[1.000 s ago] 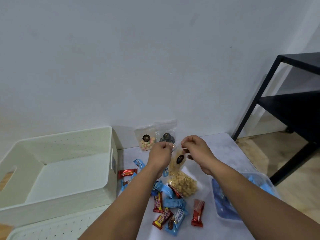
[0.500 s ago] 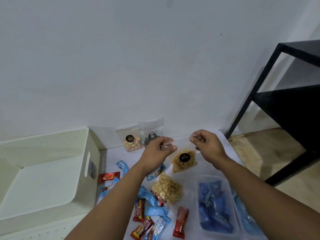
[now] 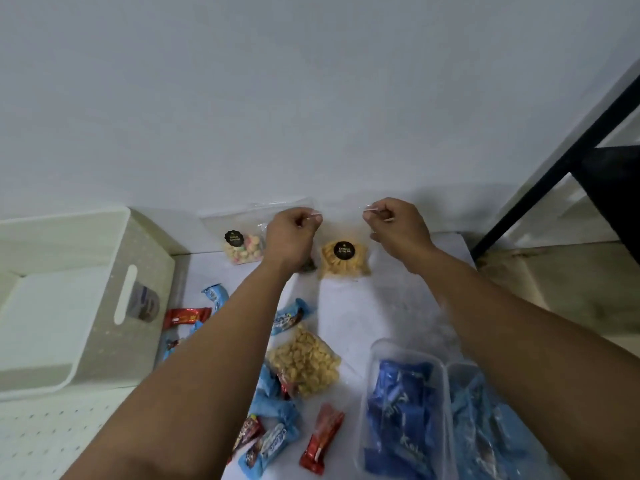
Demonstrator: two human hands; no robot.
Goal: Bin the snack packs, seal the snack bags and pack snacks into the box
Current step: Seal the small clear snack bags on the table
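Observation:
I hold up a clear zip bag of yellow crackers point(image 3: 343, 259) with a black round label, just above the far end of the table. My left hand point(image 3: 291, 233) pinches its top left corner and my right hand point(image 3: 398, 226) pinches the top right corner, stretching the zip edge between them. A second clear bag of pastel puffs point(image 3: 242, 247) leans on the wall behind my left hand. A bag of pale nuts point(image 3: 304, 362) lies flat mid-table. Loose red bars point(image 3: 322, 441) and blue wrapped bars point(image 3: 273, 445) lie scattered near my left forearm.
A cream perforated bin point(image 3: 86, 306) stands at the left, its lid point(image 3: 52, 438) lying in front. Two clear tubs of blue packs point(image 3: 401, 414) sit at the lower right. A black metal shelf frame point(image 3: 561, 157) stands right of the table point(image 3: 363, 317).
My hands have moved apart along the top of the cracker bag, from close together to its two corners. The camera has tilted and shifted right.

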